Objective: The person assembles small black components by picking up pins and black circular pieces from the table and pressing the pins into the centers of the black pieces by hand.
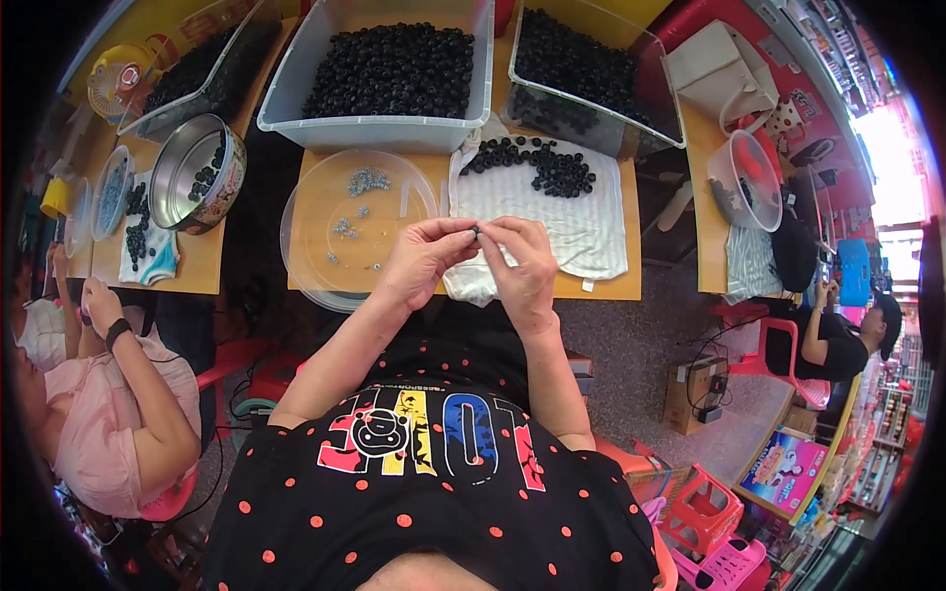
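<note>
My left hand [431,258] and my right hand [520,268] meet above the front edge of a white cloth. Fingertips of both are pinched together on a small dark piece [477,230], mostly covered by the fingers. Small round black parts [564,174], which look like little wheels, lie loose across the cloth's far half. The striped white cloth [591,241] is spread on the table under my hands. To the left, a round clear plastic lid [313,197] bears small silvery metal parts [367,181] in a few loose clusters.
Behind the cloth stand a large clear bin [374,131] and a second bin [631,140], both holding black parts. A round tin [235,182] and a plastic tub [734,197] stand on tables at either side. People sit left and right. Stools [705,512] stand at lower right.
</note>
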{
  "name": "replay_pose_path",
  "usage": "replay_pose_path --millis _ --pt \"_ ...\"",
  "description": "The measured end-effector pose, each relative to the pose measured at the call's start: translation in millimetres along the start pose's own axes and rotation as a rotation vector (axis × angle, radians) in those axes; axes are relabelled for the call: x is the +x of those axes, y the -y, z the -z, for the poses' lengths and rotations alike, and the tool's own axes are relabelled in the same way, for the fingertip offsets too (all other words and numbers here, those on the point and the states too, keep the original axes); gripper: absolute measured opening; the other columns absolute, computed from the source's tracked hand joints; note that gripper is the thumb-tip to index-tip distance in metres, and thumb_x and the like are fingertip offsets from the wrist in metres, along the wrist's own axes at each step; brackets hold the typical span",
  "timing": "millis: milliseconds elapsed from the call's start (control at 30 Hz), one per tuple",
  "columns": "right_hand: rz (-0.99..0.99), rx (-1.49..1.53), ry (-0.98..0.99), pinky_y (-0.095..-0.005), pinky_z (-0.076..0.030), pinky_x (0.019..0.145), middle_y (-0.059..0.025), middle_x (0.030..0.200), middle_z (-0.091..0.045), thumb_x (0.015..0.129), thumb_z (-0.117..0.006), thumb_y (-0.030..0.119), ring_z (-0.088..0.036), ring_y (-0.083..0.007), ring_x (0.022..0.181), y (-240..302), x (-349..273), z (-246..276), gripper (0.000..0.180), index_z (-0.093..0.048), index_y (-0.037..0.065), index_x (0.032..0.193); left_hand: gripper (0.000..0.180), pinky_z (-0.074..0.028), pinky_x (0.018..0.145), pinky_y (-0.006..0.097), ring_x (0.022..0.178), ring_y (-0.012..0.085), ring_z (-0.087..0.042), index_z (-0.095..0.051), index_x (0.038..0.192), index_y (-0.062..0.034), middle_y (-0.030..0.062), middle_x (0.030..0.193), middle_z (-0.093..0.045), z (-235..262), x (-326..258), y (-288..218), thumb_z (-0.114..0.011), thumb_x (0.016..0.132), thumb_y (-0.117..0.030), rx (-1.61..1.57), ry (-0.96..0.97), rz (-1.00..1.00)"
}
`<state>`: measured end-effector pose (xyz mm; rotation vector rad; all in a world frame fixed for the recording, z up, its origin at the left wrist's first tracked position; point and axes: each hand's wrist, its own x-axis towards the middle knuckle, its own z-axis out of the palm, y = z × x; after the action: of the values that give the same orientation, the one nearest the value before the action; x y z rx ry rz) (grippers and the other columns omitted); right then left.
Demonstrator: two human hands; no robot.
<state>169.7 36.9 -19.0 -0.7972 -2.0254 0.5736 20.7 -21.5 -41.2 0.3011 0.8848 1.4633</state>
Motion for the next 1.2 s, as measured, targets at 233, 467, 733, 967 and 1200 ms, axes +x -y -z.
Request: replay_pose_path --millis 233,467,733,967,1200 --pt "-0.163 0.282 0.135 -0.0338 -0.046 0.084 -0.0103 0.107 -0.063 0.085 -0.068 0.011 -0.058 -0.0241 0.097 -17.7 -10.2 1.0 0.026 -0.069 0.006 0.110 0.017 -0.057 0.079 0.028 0.085 0.0171 -0.067 -0.067 0.104 0.0032 0.0103 0.097 -0.069 5.2 3.5 1.7 -0.066 0.088 -0.002 -0.043 -0.028 -0.001" --pt "-0.337 -0.183 -0.092 -0.0365 -0.047 0.079 -0.0103 0.092 -0.064 0.082 -0.069 0.009 -0.060 -0.0275 0.088 -118.3 12.3 27.1 0.017 -0.072 0.007 0.098 0.018 -0.057 0.078 0.028 0.084 0.0178 -0.068 -0.066 0.104 0.0030 0.0097 0.094 -0.068 0.8 -0.8 -1.4 -0.066 0.088 -0.003 -0.043 -0.038 0.059" --pt "-0.037 -0.558 0.097 -0.0386 -0.044 0.079 -0.0051 0.091 -0.059 0.073 -0.072 0.009 -0.055 -0.0257 0.091 -134.1 33.4 19.0 0.012 -0.071 0.010 0.086 0.018 -0.056 0.079 0.028 0.084 0.0177 -0.067 -0.066 0.105 0.0031 0.0101 0.094 -0.068 6.1 0.4 3.3 -0.066 0.088 -0.003 -0.036 -0.026 0.079" --pt "-0.025 -0.526 0.097 -0.0390 -0.044 0.080 -0.0053 0.094 -0.059 0.073 -0.071 0.008 -0.054 -0.0257 0.093 -138.7 27.4 18.4 0.015 -0.071 0.010 0.088 0.018 -0.056 0.079 0.029 0.084 0.0181 -0.067 -0.066 0.104 0.0030 0.0102 0.093 -0.068 5.3 1.4 5.7 -0.067 0.087 -0.003 -0.035 -0.021 0.089" --pt "-0.353 0.154 -0.010 -0.0294 -0.047 0.078 -0.0045 0.097 -0.067 0.085 -0.067 0.005 -0.062 -0.0184 0.089 -99.6 14.6 20.6 0.011 -0.068 0.003 0.095 0.018 -0.056 0.078 0.027 0.085 0.0165 -0.067 -0.065 0.106 0.0022 0.0103 0.095 -0.069 2.4 3.1 2.2 -0.064 0.089 -0.003 -0.027 0.021 0.073"
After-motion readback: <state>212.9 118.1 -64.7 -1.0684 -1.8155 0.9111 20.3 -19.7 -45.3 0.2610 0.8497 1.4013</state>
